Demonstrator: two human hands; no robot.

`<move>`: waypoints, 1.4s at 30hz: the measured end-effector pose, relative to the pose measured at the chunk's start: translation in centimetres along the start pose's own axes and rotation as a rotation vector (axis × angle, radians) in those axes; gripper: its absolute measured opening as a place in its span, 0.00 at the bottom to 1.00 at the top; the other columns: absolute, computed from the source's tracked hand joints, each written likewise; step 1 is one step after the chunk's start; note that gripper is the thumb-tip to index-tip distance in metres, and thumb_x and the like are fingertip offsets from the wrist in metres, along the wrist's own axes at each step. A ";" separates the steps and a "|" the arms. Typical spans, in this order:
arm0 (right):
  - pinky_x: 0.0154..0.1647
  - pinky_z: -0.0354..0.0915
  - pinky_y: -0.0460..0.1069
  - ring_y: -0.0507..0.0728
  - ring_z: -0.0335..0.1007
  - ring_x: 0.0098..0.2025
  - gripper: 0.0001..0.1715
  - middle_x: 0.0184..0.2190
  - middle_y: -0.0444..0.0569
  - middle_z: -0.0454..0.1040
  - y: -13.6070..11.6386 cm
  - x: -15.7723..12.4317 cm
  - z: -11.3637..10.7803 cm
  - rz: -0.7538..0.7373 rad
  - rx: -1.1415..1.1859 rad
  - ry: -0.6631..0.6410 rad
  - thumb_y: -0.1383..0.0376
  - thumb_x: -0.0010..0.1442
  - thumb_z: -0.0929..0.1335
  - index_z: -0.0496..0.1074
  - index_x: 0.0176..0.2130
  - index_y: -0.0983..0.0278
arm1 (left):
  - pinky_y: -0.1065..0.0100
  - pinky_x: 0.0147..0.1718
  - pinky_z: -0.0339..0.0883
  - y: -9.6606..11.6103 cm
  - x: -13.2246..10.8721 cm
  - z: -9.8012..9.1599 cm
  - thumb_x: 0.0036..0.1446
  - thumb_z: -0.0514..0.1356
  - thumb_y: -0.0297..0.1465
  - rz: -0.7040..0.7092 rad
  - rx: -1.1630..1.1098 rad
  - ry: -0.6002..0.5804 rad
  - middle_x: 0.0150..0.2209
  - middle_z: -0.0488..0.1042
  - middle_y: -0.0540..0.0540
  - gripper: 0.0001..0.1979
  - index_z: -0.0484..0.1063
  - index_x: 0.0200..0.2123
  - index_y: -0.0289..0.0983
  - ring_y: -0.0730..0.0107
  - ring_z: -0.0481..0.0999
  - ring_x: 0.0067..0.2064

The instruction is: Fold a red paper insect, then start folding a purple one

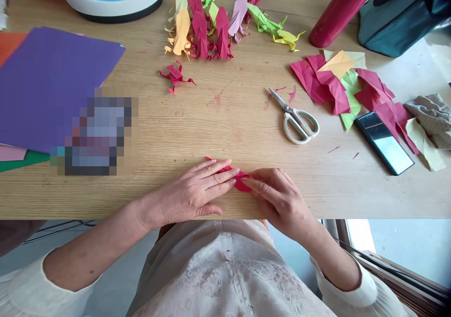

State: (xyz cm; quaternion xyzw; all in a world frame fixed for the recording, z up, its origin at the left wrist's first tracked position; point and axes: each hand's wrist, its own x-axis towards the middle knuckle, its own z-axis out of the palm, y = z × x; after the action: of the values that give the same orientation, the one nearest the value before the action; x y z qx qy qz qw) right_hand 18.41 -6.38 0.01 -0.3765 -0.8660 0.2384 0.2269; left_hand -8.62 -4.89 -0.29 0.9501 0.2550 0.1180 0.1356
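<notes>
While both hands are resting near the front edge of the pale wood-grain bench (229,119), a small folded piece of red paper (244,182) is lying flat between them, mostly covered. The left hand (195,192) is lying palm down, its fingers (222,175) stretched straight and close together, pressing on the paper's left part; a thin red corner is peeking out behind them. The right hand (278,199) is arching over the right part, its fingertips meeting the left ones on the crease. Its thumb is hiding underneath, so I cannot tell whether it is pinching.

Farther back, white-handled metal scissors (299,119) are lying near a heap of creased red, yellow and green paper scraps (334,84). A row of folded paper figures in red, pink, orange and green (211,26) is sitting behind, and smooth purple sheets (52,82) are lying at the left.
</notes>
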 end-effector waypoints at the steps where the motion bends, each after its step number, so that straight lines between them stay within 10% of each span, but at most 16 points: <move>1: 0.47 0.66 0.58 0.61 0.68 0.49 0.23 0.51 0.57 0.72 0.0 0.1 0.0 -0.023 -0.012 -0.022 0.73 0.69 0.63 0.69 0.61 0.62 | 0.49 0.69 0.53 0.0 0.0 0.0 0.69 0.54 0.44 -0.003 0.003 0.004 0.69 0.62 0.39 0.31 0.60 0.67 0.32 0.51 0.54 0.72; 21: 0.47 0.69 0.57 0.60 0.69 0.48 0.23 0.51 0.59 0.72 -0.3 0.4 0.1 -0.071 0.031 -0.047 0.74 0.69 0.62 0.68 0.61 0.66 | 0.56 0.62 0.66 1.6 -0.8 0.2 0.66 0.57 0.22 -0.033 0.155 0.164 0.60 0.74 0.38 0.21 0.67 0.62 0.29 0.58 0.71 0.63; 42: 0.47 0.72 0.57 0.61 0.69 0.47 0.22 0.48 0.62 0.72 0.3 1.4 0.1 -0.184 -0.019 -0.095 0.74 0.70 0.61 0.67 0.61 0.72 | 0.53 0.63 0.68 2.9 -0.5 0.4 0.66 0.57 0.25 -0.178 0.120 0.111 0.64 0.69 0.33 0.23 0.65 0.63 0.25 0.53 0.68 0.65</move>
State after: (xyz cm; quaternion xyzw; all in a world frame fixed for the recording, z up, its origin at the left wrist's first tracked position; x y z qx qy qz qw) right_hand 17.62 -5.16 0.05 -0.2858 -0.9089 0.2259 0.2027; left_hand -7.64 -7.60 0.19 0.9221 0.3521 0.1423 0.0739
